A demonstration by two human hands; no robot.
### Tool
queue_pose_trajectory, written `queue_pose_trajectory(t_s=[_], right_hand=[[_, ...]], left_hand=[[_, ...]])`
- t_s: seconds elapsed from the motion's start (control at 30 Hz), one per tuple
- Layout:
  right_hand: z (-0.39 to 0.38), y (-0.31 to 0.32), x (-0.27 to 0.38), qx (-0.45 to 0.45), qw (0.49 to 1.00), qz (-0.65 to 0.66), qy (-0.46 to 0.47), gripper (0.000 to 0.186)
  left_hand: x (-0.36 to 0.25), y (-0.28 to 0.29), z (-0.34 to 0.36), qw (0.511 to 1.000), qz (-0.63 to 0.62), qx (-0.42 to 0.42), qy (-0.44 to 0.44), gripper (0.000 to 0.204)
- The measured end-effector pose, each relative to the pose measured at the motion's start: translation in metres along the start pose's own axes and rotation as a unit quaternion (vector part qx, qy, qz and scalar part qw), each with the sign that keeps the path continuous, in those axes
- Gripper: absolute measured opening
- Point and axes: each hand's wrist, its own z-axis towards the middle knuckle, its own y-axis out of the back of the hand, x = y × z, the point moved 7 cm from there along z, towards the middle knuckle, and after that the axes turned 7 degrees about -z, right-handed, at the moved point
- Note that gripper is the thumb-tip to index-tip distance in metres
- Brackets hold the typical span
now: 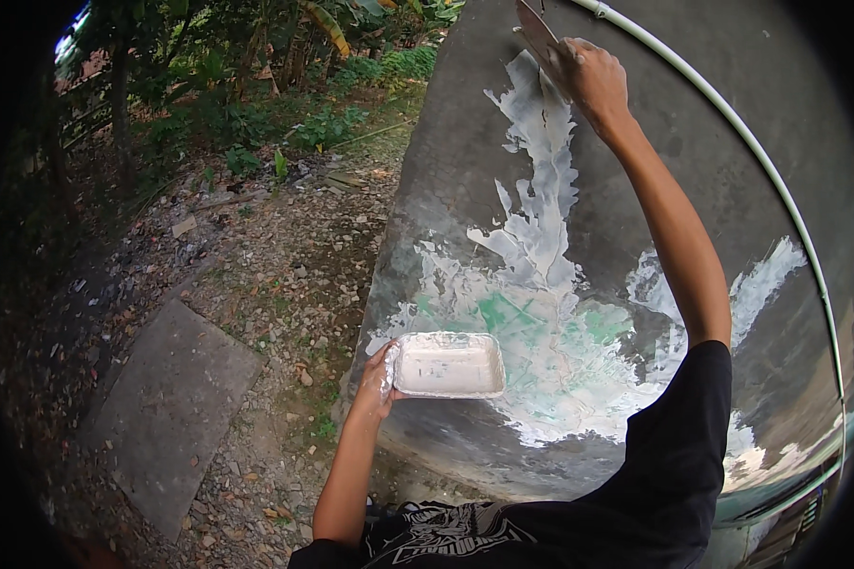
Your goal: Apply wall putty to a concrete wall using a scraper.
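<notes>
My right hand (594, 83) is raised high against the grey wall (669, 180), closed around a putty knife (537, 36). Its blade lies at the top of a crack, near the upper end of a white filler streak (541, 242). Lower down, my left hand (378, 381) grips the left end of a shallow rectangular white tray (451, 393). White paste coats the tray's inside, and smears of it cover my left fingers. Behind the tray, a broad patch of white filler with green areas (512, 318) spreads over the wall.
A white pipe (731, 119) curves down the wall's right side. Another white streak (769, 284) marks the wall near it. To the left lies stony ground with a flat grey slab (185, 408). Green plants (332, 123) grow at the back.
</notes>
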Motion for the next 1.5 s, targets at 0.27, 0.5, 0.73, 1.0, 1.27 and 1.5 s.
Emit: queue_pose_trajectory(t_s=[0.27, 0.5, 0.73, 1.0, 1.27, 1.5], right_hand=[[0.014, -0.043, -0.03, -0.041, 0.969, 0.133, -0.206, 0.035], [-0.003, -0.045, -0.056, -0.09, 0.972, 0.093, -0.197, 0.042], [-0.016, -0.028, -0.056, -0.113, 0.967, 0.064, -0.22, 0.041], [-0.027, -0.029, -0.056, -0.081, 0.955, 0.082, -0.274, 0.038], [-0.026, -0.037, -0.061, -0.069, 0.941, 0.165, -0.286, 0.04], [-0.03, -0.035, -0.058, -0.073, 0.93, 0.218, -0.288, 0.038]], left_hand=[[0.01, -0.018, 0.0, 0.999, 0.012, 0.008, 0.033, 0.044], [0.019, -0.011, 0.006, 0.998, 0.006, -0.01, 0.054, 0.046], [0.018, -0.012, 0.005, 0.999, -0.014, 0.006, 0.039, 0.047], [0.0, 0.005, -0.012, 1.0, 0.01, -0.014, 0.019, 0.043], [0.014, -0.003, -0.002, 1.0, 0.019, -0.002, 0.021, 0.043], [0.031, -0.017, 0.004, 0.998, 0.022, -0.008, 0.057, 0.046]])
